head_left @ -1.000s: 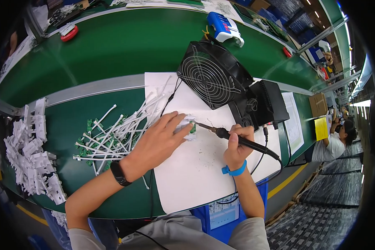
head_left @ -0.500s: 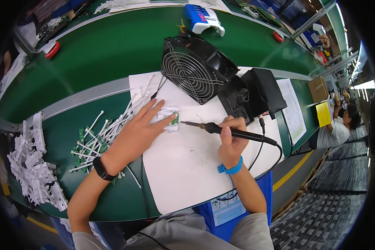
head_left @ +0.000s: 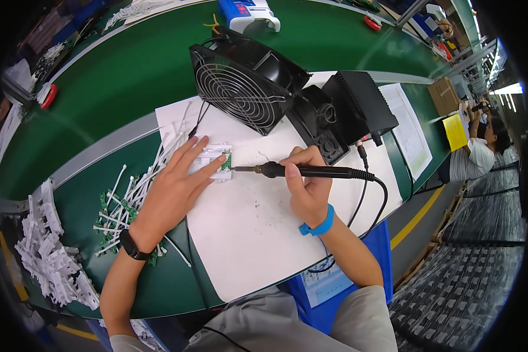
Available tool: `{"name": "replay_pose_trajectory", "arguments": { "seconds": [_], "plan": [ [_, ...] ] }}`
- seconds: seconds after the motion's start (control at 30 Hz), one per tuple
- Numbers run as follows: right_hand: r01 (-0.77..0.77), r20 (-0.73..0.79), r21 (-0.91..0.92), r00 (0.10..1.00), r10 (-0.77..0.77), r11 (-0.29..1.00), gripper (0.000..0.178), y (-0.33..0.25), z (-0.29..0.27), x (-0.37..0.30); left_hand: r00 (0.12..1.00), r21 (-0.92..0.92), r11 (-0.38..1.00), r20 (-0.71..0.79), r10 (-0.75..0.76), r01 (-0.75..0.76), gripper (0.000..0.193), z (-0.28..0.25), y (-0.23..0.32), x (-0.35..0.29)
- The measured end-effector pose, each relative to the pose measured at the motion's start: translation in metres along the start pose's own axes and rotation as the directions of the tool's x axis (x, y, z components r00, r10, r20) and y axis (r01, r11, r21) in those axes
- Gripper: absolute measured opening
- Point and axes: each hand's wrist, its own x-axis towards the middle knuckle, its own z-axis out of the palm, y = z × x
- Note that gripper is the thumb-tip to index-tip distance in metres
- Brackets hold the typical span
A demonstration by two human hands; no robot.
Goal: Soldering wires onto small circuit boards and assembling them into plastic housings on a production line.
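Observation:
My left hand [head_left: 179,185] lies with fingers stretched over a white plastic housing [head_left: 206,162], holding it down on the white sheet. Its index fingertip rests on a small green circuit board [head_left: 226,161] at the housing's right end. Part of the housing is hidden beneath the fingers. A black soldering iron [head_left: 317,171] is gripped in my right hand [head_left: 310,190] like a pen, nearly level. The iron's tip points left and sits at the board's right edge; whether it touches, I cannot tell. Left of my left hand lie several white cables with green boards [head_left: 123,205].
Beyond the sheet [head_left: 246,234] stand a black fan [head_left: 240,88] with a wire guard and a black soldering station [head_left: 361,108]. White plastic housings [head_left: 56,252] are heaped at the far left. The iron's cord [head_left: 382,205] loops on the right. Another person [head_left: 481,146] sits farther right.
The whole view has shifted, so the bench things appear farther left. My right hand has turned the iron closer to level, its tip still by the board. My left hand stays on the housing.

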Motion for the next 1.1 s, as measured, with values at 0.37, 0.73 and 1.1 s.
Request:
{"name": "replay_pose_trajectory", "arguments": {
  "seconds": [0.37, 0.73, 1.1],
  "plan": [
    [0.096, 0.006, -0.159, 0.995, -0.097, 0.983, 0.012, 0.003, -0.005, -0.002, 1.0, 0.0, 1.0, -0.006, -0.005, 0.005, 0.045, 0.001, -0.002, 0.001],
    [0.054, -0.266, -0.109, 0.961, -0.082, 0.993, 0.012, 0.0, -0.009, -0.004, 0.996, 0.15, 0.984, -0.001, -0.094, 0.093, 0.065, 0.005, 0.032, -0.004],
    [0.079, -0.112, -0.156, 0.989, -0.097, 0.985, 0.02, -0.005, 0.001, -0.01, 0.985, 0.035, 0.996, -0.152, -0.078, 0.085, 0.044, 0.027, 0.032, -0.012]
  ]
}}
